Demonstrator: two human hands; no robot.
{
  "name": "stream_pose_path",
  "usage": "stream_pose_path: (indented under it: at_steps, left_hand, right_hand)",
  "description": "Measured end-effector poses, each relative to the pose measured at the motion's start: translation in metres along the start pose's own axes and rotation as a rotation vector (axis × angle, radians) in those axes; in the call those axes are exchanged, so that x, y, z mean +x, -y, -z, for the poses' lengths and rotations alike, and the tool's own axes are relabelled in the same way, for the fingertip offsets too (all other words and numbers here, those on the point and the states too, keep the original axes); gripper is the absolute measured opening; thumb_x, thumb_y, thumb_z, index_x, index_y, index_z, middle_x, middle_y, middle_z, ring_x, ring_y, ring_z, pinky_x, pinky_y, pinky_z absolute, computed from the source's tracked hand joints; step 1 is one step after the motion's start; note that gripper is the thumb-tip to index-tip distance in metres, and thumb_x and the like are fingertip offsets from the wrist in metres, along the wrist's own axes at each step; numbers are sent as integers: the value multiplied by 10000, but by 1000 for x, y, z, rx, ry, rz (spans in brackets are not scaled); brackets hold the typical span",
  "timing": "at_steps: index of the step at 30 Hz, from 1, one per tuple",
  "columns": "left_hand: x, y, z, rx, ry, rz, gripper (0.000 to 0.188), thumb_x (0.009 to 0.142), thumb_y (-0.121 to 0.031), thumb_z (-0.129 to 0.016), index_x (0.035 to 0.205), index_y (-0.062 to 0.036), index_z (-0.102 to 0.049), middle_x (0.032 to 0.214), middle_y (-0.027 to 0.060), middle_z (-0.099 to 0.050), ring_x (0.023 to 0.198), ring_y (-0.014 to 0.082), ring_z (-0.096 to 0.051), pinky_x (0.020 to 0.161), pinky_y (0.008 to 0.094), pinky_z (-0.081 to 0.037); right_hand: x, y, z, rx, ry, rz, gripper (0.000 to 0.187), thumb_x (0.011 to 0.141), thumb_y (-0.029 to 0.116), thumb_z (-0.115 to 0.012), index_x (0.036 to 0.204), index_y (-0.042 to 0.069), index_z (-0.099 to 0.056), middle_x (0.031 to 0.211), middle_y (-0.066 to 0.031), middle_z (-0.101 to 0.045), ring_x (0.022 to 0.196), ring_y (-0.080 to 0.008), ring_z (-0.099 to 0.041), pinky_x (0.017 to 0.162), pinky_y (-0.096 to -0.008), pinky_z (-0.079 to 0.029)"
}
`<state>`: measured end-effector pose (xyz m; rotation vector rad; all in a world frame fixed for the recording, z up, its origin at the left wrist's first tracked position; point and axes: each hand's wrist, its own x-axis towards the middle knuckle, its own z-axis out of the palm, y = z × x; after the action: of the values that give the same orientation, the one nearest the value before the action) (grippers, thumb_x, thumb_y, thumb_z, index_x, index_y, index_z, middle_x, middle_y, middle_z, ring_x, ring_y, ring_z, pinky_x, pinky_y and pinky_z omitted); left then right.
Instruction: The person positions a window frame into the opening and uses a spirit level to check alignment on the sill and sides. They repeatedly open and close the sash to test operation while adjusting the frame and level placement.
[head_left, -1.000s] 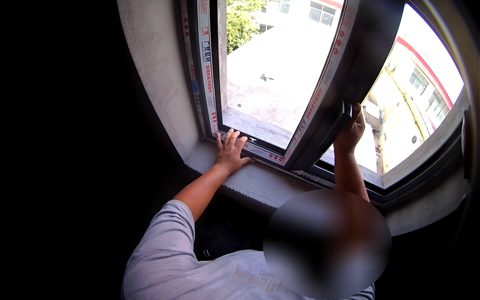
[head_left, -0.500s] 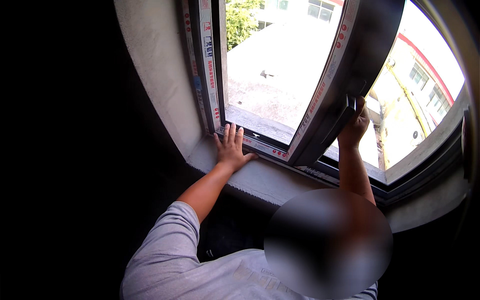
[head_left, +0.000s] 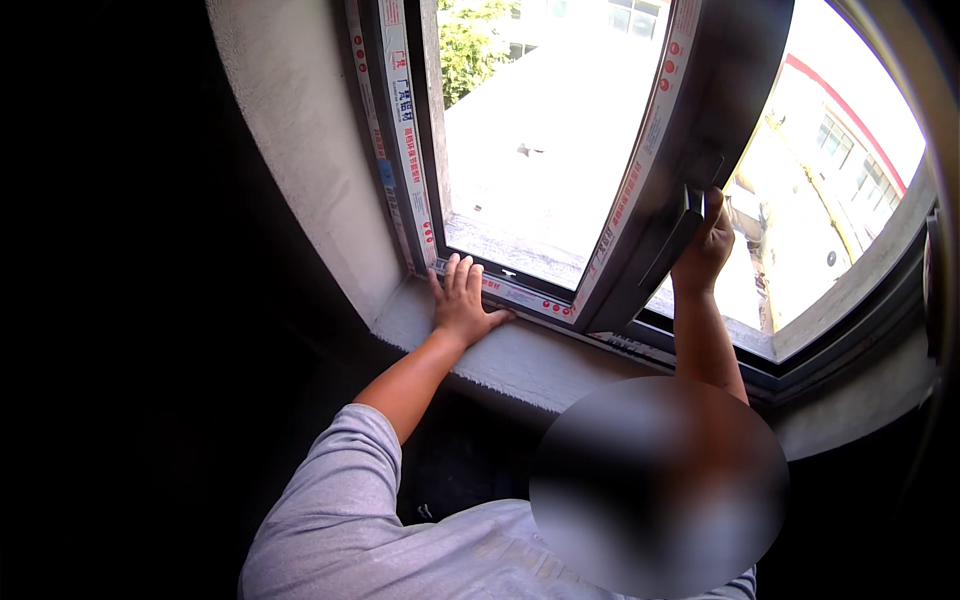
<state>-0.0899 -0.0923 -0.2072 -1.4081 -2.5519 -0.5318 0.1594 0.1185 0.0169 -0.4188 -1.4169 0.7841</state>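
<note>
A dark-framed window sash (head_left: 620, 215) with printed protective tape stands in the opening. My left hand (head_left: 465, 305) lies with fingers spread on the taped bottom rail at its left corner, thumb out to the right over the sill. At the sash's right side, my right hand (head_left: 703, 250) is closed round the edge, right beside the black window handle (head_left: 675, 238). Some of its fingers are hidden. Left of the glass runs the taped upright frame (head_left: 410, 130).
Below the frame is a rough-edged grey sill (head_left: 520, 365). A pale plastered wall (head_left: 290, 130) flanks the window on the left. The right part of the opening shows a building (head_left: 850, 150) outside. A blurred oval covers part of the lower view.
The view has shifted slightly, so the window appears a little farther left. Both hands keep their places on the sash, with no clear movement of it.
</note>
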Motion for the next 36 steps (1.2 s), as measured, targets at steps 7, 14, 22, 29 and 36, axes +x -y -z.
stream_pose_path:
  at_steps: [7,14,22,29,36]
  left_hand:
    - [-1,3,-10,22,-59,-21,1279,735,-878,-737,1613,-17,-388,1721,152,-329,1674,319,-124,1301,713,-1]
    - [-4,-1,-5,50,5,5,1283,780,-896,-669,1667,-38,-316,1771,124,-257,1690,302,-67,1293,733,2]
    - [1,-4,0,16,23,42,1235,776,-795,-779,1651,-36,-351,1765,127,-283,1689,281,-83,1315,693,-9]
    - [-7,1,0,17,-69,-5,1205,749,-812,-782,1592,-26,-428,1681,144,-387,1663,304,-175,1297,730,-42]
    - [1,-20,-19,34,-79,-81,1211,744,-863,-741,1632,-105,-421,1703,144,-370,1662,325,-185,1298,720,-65]
  right_hand:
    - [-1,-8,4,-63,-10,-83,621,1136,573,-532,932,20,-727,751,-1,-623,736,-94,-538,681,-307,-433]
    - [-2,-3,-1,-71,-45,-47,620,1124,578,-551,879,33,-716,717,-10,-612,710,-105,-535,656,-326,-431]
    - [1,0,0,-242,-14,-11,676,1093,655,-550,809,53,-668,685,-28,-623,674,-135,-551,638,-349,-446]
    - [-4,6,-3,-184,-10,-58,618,1139,562,-529,927,19,-735,784,-23,-679,785,-117,-605,732,-321,-493]
    - [-15,-8,31,-163,-26,-130,615,1089,579,-613,867,10,-682,723,-76,-650,737,-174,-623,700,-372,-510]
